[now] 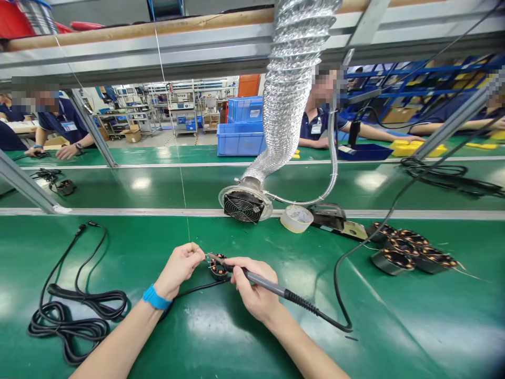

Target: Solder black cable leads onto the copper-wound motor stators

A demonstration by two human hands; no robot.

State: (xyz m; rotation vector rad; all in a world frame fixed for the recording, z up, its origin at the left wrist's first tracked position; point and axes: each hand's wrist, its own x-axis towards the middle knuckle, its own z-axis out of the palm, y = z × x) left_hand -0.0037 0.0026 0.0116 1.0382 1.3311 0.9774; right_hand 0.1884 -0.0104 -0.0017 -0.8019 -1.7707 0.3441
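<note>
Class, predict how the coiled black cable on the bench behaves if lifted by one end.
Probably floppy: the coiled black cable lies in loose, slumped loops on the green bench. It likely keeps some curl, given those bends.

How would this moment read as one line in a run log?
left hand: fingers pinched beside wound stator | right hand: holds soldering iron, tip at stator | nearby: fume extractor fan
</note>
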